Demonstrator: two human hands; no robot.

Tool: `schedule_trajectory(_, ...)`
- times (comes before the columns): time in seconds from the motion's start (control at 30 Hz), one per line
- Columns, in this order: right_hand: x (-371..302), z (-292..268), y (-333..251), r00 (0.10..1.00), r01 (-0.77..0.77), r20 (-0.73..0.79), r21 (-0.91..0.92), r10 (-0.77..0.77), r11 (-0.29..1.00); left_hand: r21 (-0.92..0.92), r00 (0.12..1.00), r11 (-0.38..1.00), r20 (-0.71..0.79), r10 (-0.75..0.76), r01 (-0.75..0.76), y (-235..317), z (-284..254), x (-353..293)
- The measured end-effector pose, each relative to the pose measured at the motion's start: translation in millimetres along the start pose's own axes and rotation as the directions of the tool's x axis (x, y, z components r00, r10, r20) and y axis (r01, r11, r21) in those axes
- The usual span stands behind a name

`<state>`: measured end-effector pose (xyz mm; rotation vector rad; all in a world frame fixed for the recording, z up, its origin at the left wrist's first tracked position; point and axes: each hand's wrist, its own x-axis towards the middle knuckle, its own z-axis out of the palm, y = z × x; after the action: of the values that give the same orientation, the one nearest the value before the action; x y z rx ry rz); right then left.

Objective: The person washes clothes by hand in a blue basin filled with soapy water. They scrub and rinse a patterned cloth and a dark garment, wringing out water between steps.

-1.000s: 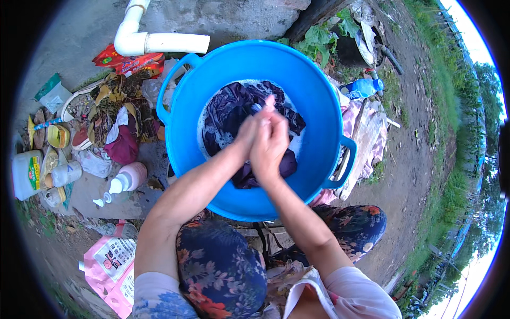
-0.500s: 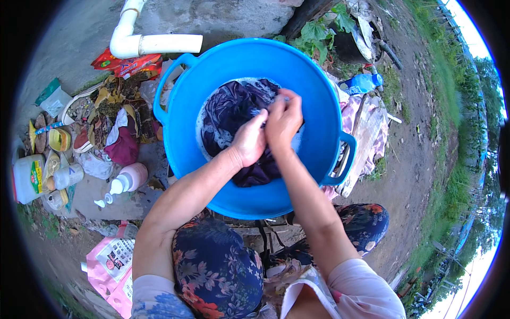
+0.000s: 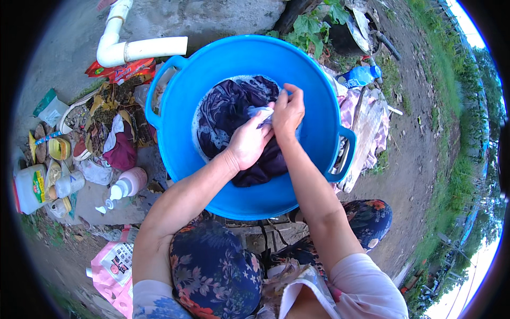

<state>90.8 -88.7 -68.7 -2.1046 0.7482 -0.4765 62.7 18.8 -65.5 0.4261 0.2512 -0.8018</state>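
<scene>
A large blue tub with side handles stands in front of me. Dark purple wet clothing lies in soapy water at its bottom. Over it, my left hand is closed around a pale bluish-white piece of cloth, thumb on top. My right hand is pressed against the left from the right side, its fingers curled on the same cloth. Whether the pale cloth is a separate piece or part of the dark clothing, I cannot tell.
A white pipe juts out beyond the tub at the far left. On the left lie a pink pump bottle, a clear jug, shoes and rags. A blue bottle and a wooden board lie at the right.
My hands have rolled slightly apart at the fingers, and more of the pale cloth shows between them. The view has shifted a little; the dark clothing stays in place.
</scene>
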Motion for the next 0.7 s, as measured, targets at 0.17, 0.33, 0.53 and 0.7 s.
schedule_trajectory(0.17, -52, -1, -20, 0.947, 0.295, 0.082, 0.174, -0.312, 0.940, 0.038, 0.992, 0.991, 0.025, 0.127, -0.128, 10, -22, 16)
schedule_trajectory(0.33, -21, 5, -16, 0.982, 0.183, 0.023, 0.108, -0.187, 0.977, 0.015, 0.996, 0.998, -0.059, -0.063, 0.064, 5, -12, 4)
schedule_trajectory(0.53, 3, 16, 18, 0.974, 0.226, -0.050, 0.268, -0.221, 0.936, -0.200, 0.993, 0.976, 0.059, 0.105, -0.091, 32, -4, 10)
schedule_trajectory(0.7, -15, -12, -14, 0.981, 0.081, 0.127, 0.405, -0.144, 0.911, -0.109, 0.936, 0.932, 0.017, 0.351, -0.347, 50, -7, 15)
